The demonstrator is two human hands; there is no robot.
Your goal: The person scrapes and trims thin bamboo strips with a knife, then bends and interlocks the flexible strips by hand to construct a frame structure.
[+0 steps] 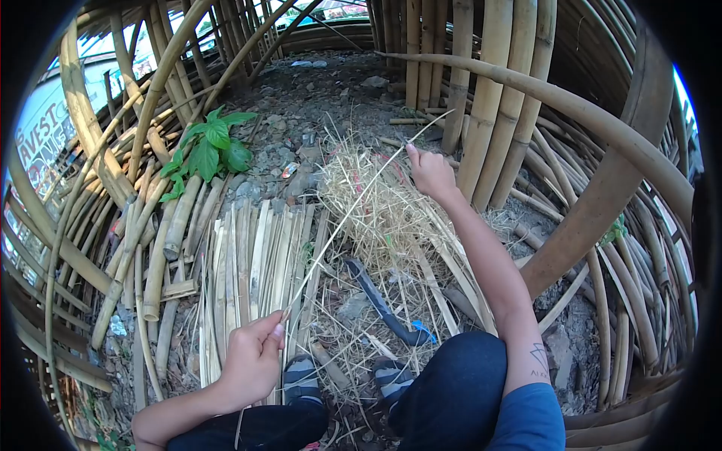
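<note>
A long thin bamboo strip (338, 228) stretches diagonally between my hands. Its lower end is pinched between the thumb and fingers of my left hand (250, 359), in front of my left knee. Farther out, my right hand (434, 174) is closed on the strip near its upper end, and the tip sticks out past the fingers. Under my right forearm lies a heap of pale shavings and thin strips (372, 199). A dark curved tool, which looks like a machete (376, 298), rests on the ground between my hands, with a bit of blue at its near end.
Split bamboo slats (252, 259) lie side by side at the left. Upright bamboo poles (504, 98) stand ahead on the right, and a thick slanting pole (602, 188) rises by my right arm. A leafy green plant (214, 143) grows at the left. Stony soil (316, 98) lies beyond.
</note>
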